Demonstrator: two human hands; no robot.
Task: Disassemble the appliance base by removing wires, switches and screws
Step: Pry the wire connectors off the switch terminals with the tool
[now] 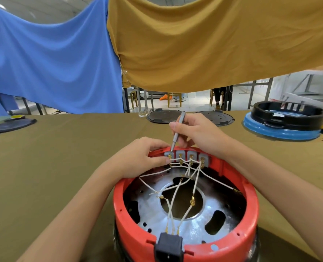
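Right hand (196, 133) pinching thin screwdriver (176, 135), left hand (143, 157) gripping stiff red base (251, 195) rim beside limp, delicate wires (177, 190).

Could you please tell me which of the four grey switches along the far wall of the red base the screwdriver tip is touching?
The leftmost switch: the screwdriver in the right hand ends at it; the other three sit clear to its right.
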